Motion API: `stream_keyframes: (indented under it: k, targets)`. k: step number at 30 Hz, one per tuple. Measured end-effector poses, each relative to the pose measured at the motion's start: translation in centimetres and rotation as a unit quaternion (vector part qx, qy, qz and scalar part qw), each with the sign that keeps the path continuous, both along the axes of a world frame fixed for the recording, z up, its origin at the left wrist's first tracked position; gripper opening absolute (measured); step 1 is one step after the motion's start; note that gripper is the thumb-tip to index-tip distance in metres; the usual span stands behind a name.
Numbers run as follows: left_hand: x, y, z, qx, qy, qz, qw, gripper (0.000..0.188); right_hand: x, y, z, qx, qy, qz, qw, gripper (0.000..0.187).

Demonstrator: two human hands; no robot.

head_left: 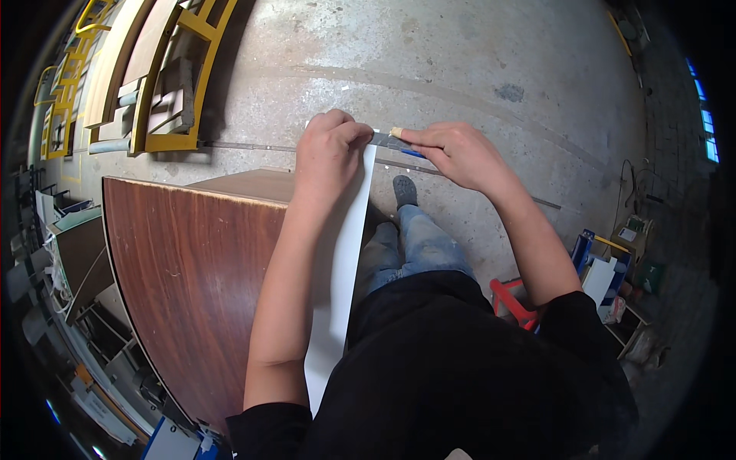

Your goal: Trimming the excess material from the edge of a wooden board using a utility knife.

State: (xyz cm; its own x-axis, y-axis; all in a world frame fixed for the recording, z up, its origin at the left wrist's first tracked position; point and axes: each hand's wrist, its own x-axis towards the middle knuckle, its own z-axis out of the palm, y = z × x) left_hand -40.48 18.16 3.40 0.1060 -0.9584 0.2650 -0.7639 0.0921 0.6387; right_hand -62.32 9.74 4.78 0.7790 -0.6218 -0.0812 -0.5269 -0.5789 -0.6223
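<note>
My left hand (328,157) is closed at the far end of a long white strip (337,322), thumb and fingers pinched together. The strip runs back toward my body, partly hidden by my left forearm. To the right, my right hand (458,156) has its fingers drawn together, with a tan covering (396,132) on one fingertip. A short grey, film-like piece (388,141) spans the gap between the hands. A slim blue thing (412,152) shows under the right fingers; its kind is unclear. Left of the strip stands a panel with a reddish-brown wood-grain top (192,284).
A yellow-framed rack (201,77) with boards stands at the far left. Near my right elbow is a red frame (512,303), with blue and white items (602,272) beyond it. Grey concrete floor (429,61) lies ahead. More boards and clutter line the left edge.
</note>
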Motion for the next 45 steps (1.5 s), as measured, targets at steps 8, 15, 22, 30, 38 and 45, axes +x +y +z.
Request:
stream_keyframes:
  k: [8, 15, 22, 30, 38, 45]
  targets:
    - [0.0, 2.3, 0.0, 0.016, -0.001, -0.012, 1.000, 0.010, 0.2, 1.8, 1.2, -0.017, 0.054, 0.023, 0.998, 0.033]
    - [-0.2, 4.6, 0.4, 0.008, 0.003, -0.029, 1.000, 0.011, -0.1, 4.0, 1.7, 0.005, 0.094, 0.024, 0.995, 0.030]
    - [-0.5, 7.8, 0.6, 0.012, 0.003, -0.029, 0.999, 0.013, -0.5, 7.0, 1.9, 0.009, 0.086, 0.033, 0.996, 0.030]
    - [-0.4, 3.5, -0.2, 0.000, 0.012, -0.003, 1.000, 0.008, -0.1, 3.7, 0.5, -0.003, 0.005, -0.038, 0.999, 0.030]
    - [0.0, 2.0, 0.2, 0.037, 0.019, -0.025, 0.999, 0.008, 0.5, 1.9, 0.6, -0.019, 0.020, 0.017, 0.999, 0.028]
    - [0.4, 1.9, 0.3, 0.046, 0.015, -0.033, 0.998, 0.010, 0.5, 2.0, 0.3, 0.002, 0.018, 0.010, 1.000, 0.029]
